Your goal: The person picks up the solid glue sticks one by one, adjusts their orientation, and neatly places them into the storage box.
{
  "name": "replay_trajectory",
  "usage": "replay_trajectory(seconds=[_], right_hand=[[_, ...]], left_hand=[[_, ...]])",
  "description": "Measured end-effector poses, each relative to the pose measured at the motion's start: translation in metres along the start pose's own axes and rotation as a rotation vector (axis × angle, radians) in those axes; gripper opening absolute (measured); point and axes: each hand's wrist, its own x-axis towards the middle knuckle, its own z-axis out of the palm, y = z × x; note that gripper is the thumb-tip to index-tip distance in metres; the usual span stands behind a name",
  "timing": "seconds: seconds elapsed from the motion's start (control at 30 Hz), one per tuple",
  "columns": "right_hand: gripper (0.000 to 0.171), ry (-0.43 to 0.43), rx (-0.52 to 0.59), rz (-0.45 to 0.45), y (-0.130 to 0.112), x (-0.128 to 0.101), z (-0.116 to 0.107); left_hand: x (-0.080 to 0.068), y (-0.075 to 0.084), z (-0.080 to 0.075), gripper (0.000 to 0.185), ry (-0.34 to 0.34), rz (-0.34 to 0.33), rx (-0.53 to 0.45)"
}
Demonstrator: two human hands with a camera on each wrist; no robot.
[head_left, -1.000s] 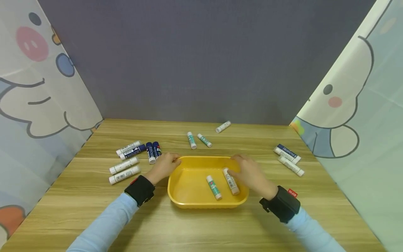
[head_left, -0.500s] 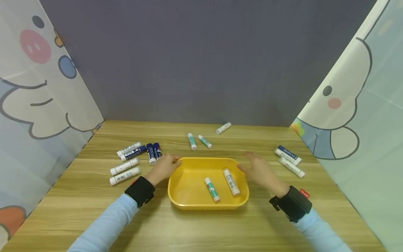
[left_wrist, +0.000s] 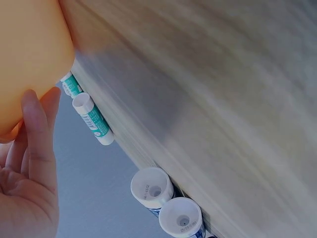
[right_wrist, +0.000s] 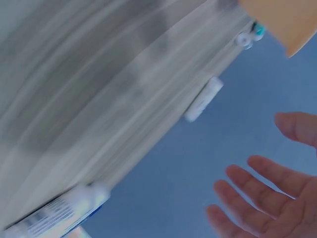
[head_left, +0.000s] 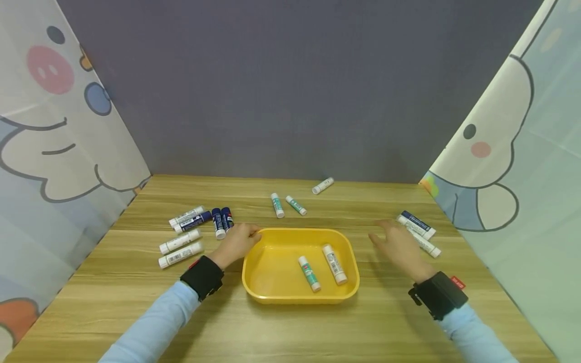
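A shallow yellow plastic tray point(head_left: 258, 282) with rounded corners sits on the wooden table point(head_left: 136, 302) between the two hands. Its walls are smooth and low, its floor bare apart from two glue sticks lying side by side: a white stick with a teal label point(head_left: 309, 273) and a white stick with a pale printed label point(head_left: 334, 264), both angled with their far ends leaning left.

The left hand point(head_left: 237, 242) grips the tray's far left corner, fingers curled over the rim; the left wrist view shows the fingers point(left_wrist: 37, 144) lying against the orange-yellow wall.

The right hand point(head_left: 399, 247) hovers to the right of the tray, apart from it, fingers spread and relaxed, holding nothing. Just beyond its fingertips lie two white sticks point(head_left: 416, 225), one with a dark blue label.

Past the left hand lies a cluster of white and navy sticks point(head_left: 195, 229). Beyond the tray, well apart from both hands, lie two teal sticks point(head_left: 287, 205) and a lone white stick point(head_left: 323, 185).
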Motion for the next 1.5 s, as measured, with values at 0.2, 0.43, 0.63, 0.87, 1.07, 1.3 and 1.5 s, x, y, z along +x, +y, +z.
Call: replay_trajectory(seconds=[0.2, 0.43, 0.63, 0.87, 1.07, 1.3, 1.5], right_hand=[[0.04, 0.026, -0.001, 0.009, 0.032, 0.005, -0.003], [0.039, 0.016, 0.128, 0.091, 0.063, 0.008, 0.0], [0.037, 0.065, 0.136, 0.132, 0.08, 0.007, 0.006], [0.034, 0.084, 0.08, 0.144, 0.1, 0.004, 0.011], [0.035, 0.019, 0.093, 0.202, 0.11, 0.0, 0.009], [0.026, -0.038, 0.06, 0.21, 0.116, -0.002, 0.01], [0.017, -0.064, 0.051, 0.214, 0.122, -0.001, 0.013]], left_hand=[[0.003, 0.0, 0.0, 0.019, 0.015, 0.003, -0.004], [0.003, 0.0, -0.003, 0.016, 0.029, 0.013, 0.001], [0.003, 0.0, -0.004, 0.016, 0.022, -0.002, -0.003], [0.0, 0.002, -0.002, 0.012, 0.014, -0.017, -0.011], [-0.003, 0.002, 0.004, 0.016, 0.001, -0.039, -0.039], [-0.003, 0.002, 0.007, 0.017, 0.023, -0.052, -0.034], [-0.002, 0.003, 0.008, 0.017, 0.041, -0.053, -0.022]])
